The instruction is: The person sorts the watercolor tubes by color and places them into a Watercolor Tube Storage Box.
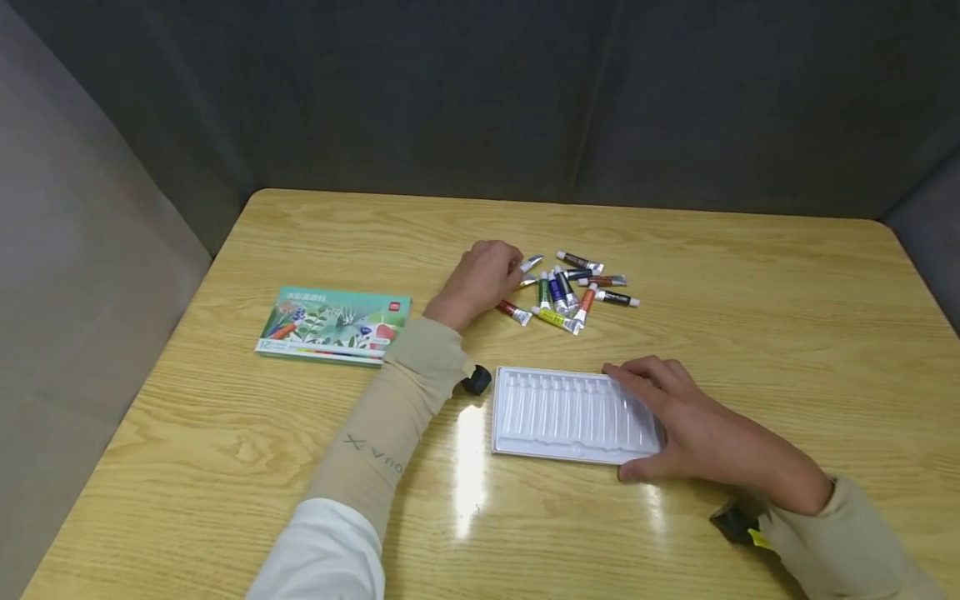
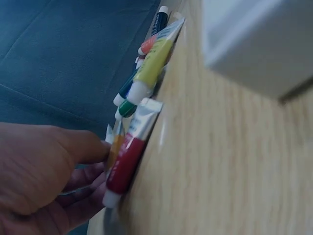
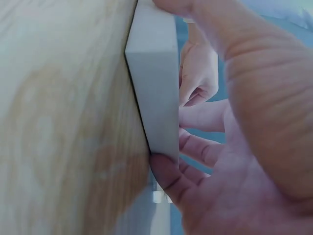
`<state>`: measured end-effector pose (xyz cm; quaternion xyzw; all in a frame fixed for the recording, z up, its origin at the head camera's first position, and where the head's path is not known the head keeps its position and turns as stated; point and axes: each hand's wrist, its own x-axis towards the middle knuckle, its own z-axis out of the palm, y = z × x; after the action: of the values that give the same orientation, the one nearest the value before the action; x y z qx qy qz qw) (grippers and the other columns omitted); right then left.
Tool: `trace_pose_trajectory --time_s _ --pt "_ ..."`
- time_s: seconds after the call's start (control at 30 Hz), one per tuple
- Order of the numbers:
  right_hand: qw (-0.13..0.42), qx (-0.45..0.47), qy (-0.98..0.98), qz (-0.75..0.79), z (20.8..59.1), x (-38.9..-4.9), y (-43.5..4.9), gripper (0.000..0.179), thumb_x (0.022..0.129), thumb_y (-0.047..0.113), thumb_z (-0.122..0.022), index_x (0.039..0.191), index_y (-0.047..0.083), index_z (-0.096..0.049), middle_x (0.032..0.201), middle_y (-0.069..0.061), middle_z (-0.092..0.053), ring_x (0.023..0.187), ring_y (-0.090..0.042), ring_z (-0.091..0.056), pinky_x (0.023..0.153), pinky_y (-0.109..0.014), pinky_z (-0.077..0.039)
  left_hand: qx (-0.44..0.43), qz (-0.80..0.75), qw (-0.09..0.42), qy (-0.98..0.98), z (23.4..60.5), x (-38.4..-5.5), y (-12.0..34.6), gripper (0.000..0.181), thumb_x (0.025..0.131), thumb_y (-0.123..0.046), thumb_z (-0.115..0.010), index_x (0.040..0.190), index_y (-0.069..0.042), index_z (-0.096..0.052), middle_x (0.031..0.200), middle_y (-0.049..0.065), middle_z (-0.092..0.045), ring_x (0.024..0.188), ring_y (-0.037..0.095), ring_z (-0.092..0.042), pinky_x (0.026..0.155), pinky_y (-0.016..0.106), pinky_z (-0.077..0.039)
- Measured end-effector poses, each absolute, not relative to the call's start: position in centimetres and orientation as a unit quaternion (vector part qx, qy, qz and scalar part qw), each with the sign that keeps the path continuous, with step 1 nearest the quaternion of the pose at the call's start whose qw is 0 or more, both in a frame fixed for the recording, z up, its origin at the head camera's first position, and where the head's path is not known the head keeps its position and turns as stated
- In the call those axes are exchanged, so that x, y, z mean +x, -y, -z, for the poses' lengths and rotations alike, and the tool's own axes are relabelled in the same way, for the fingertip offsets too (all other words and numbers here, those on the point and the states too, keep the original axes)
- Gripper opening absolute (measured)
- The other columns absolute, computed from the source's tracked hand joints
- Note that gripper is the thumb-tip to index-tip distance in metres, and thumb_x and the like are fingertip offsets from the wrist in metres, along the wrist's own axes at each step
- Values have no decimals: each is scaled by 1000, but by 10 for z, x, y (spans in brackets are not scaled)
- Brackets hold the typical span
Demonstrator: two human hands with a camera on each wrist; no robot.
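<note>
My left hand [image 1: 480,279] is at the left side of a loose pile of small paint tubes. In the left wrist view, its thumb and fingers pinch a paint tube [image 2: 108,132], mostly hidden behind the thumb. An orange-yellow tube [image 2: 116,149] and a dark red tube [image 2: 126,164] lie right beside the fingertips. My right hand [image 1: 686,421] grips the right end of a white tray [image 1: 573,417] with slim moulded slots, thumb on the near edge and fingers at the far edge. The right wrist view shows the tray's plain white side [image 3: 154,93] between thumb and fingers.
A green illustrated paint box [image 1: 333,327] lies flat on the wooden table [image 1: 225,467], left of the left forearm. Yellow [image 1: 555,320], green [image 1: 543,292] and black [image 1: 617,298] tubes are among the pile behind the tray. Dark partition walls [image 1: 450,100] stand behind the table.
</note>
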<state>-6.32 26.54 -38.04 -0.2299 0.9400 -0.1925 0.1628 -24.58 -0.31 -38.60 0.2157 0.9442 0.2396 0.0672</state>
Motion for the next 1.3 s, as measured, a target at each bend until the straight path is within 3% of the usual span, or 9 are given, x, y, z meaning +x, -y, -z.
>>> trace_pose_trajectory --time_s 0.27,0.43,0.53,0.63,0.9,1.3 --pt "159 -232 -939 196 383 -66 -267 115 70 80 -76 159 17 -39 152 -9 -41 136 -30 -38 106 -55 -48 240 -220 83 -942 382 -245 17 13 95 -12 -59 92 -6 -70 75 3 -51 76 18 -46 67 29 -34" --pt "152 -238 -939 197 386 -67 -267 115 70 80 -76 159 17 -40 152 -8 -41 136 -29 -38 105 -53 -48 251 -212 63 -942 377 -237 26 28 92 -13 -58 114 -6 -75 93 6 -66 84 19 -54 73 32 -43" --pt "149 -238 -939 199 388 -68 -268 114 70 79 -77 159 17 -40 151 -8 -42 136 -29 -38 104 -53 -48 266 -213 55 -938 373 -225 32 32 94 -13 -59 122 -7 -73 109 8 -69 90 20 -56 79 35 -47" --pt "144 -240 -939 201 388 -68 -270 113 70 78 -78 158 17 -41 151 -8 -42 136 -29 -38 104 -53 -47 288 -223 41 -930 370 -211 37 27 96 -14 -62 121 -9 -72 117 6 -67 93 19 -58 84 35 -51" --pt "145 -236 -938 206 387 -71 -274 112 70 76 -79 158 18 -41 151 -9 -42 136 -30 -37 104 -55 -46 382 -251 0 -890 364 -182 40 19 99 -11 -62 116 -11 -70 115 1 -69 104 15 -65 90 27 -56" --pt "145 -238 -939 199 387 -72 -276 112 70 77 -79 158 18 -41 151 -10 -42 135 -30 -37 104 -55 -47 465 -188 28 -865 367 -156 39 23 98 -8 -59 118 -8 -71 110 3 -71 86 12 -58 78 24 -51"
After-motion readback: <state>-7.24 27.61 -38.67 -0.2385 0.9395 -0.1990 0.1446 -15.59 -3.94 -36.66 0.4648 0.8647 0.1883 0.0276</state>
